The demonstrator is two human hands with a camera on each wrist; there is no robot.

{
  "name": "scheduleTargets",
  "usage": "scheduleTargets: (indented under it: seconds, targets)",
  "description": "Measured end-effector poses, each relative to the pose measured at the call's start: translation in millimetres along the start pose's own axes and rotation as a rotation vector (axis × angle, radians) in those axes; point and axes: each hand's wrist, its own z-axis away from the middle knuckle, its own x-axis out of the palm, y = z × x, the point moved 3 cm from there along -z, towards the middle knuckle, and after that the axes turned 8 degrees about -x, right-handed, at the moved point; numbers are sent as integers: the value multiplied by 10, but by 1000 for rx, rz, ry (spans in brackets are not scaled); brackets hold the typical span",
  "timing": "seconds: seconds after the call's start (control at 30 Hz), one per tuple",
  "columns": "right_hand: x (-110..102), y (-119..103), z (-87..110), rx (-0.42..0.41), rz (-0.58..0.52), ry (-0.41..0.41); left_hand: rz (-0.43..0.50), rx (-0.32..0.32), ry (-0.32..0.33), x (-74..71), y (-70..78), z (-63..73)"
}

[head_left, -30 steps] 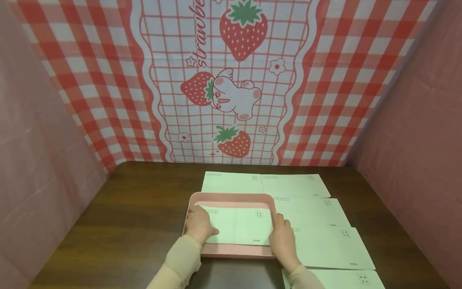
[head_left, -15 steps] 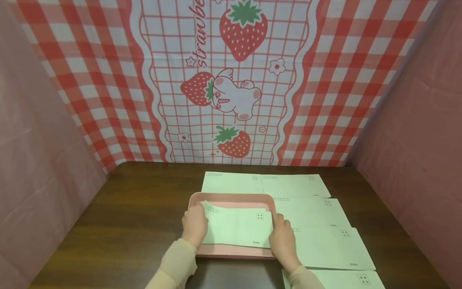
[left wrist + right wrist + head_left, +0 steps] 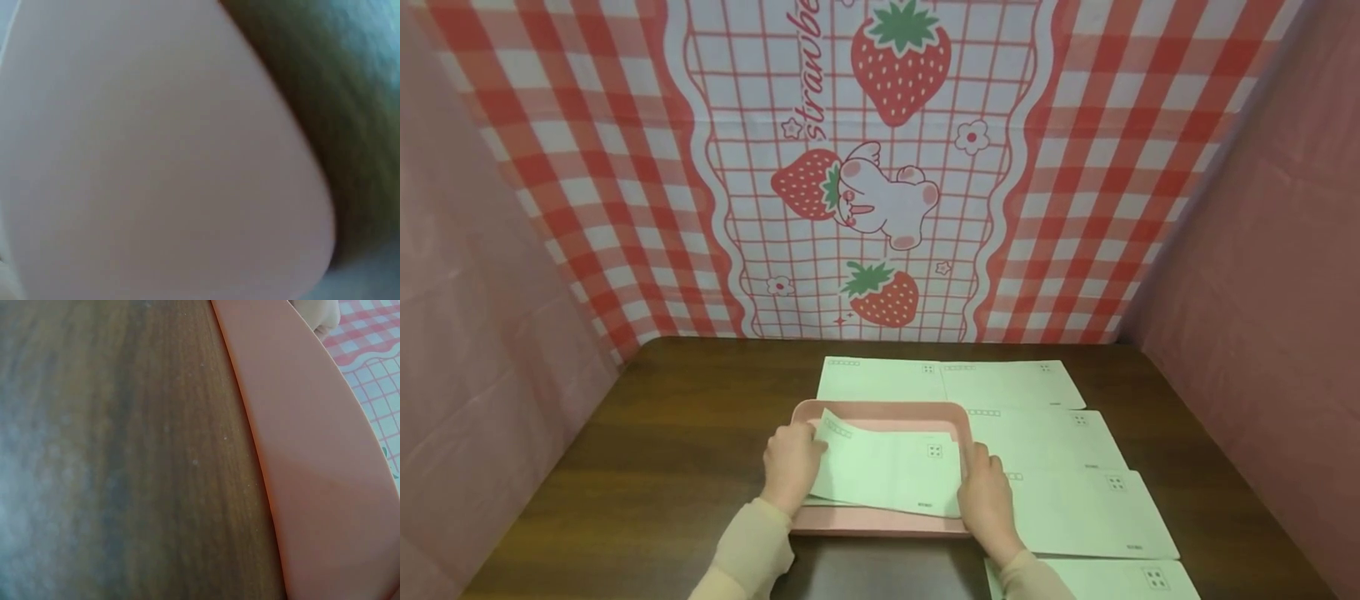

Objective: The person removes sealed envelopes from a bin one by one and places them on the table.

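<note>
A pink tray (image 3: 880, 524) stands at the front middle of the table, with white envelopes in it. My left hand (image 3: 792, 468) pinches the left edge of the top envelope (image 3: 880, 471). That envelope's far left corner curls up, and another sheet's edge shows beneath it. On the other side, my right hand (image 3: 988, 505) holds the tray's right side, its fingers hidden behind the rim. The tray wall (image 3: 169, 156) fills most of the left wrist view. In the right wrist view the tray wall (image 3: 319, 450) runs down the right side.
Several envelopes (image 3: 1090, 512) lie flat in a column right of the tray, slightly overlapping in places. Two more envelopes (image 3: 880, 381) (image 3: 1011, 383) lie along the back. Brown wooden table (image 3: 625, 467) shows on the left. A strawberry-print cloth (image 3: 880, 167) hangs behind it.
My left hand has moved left from over the envelope to its left edge, and the top envelope's left end has lifted and shifted slightly left. My right hand stays on the tray.
</note>
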Motion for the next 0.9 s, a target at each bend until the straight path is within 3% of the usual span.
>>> scheduleTargets:
  seconds: [0.23,0.37,0.53,0.73,0.9]
  targets:
    - [20,-6,1,24,0,-14,131,17,-193,-210,-72,-66]
    - [19,1,1,35,1,-13,220,-5,-278,-362,-114,-115]
    - [2,6,2,27,-4,-2,308,-45,-316,-530,-170,-166]
    - [2,7,0,31,-3,-4,504,-118,-344,-670,-328,-292]
    - [14,5,-1,45,-7,-6,625,-205,-312,-781,-526,-441]
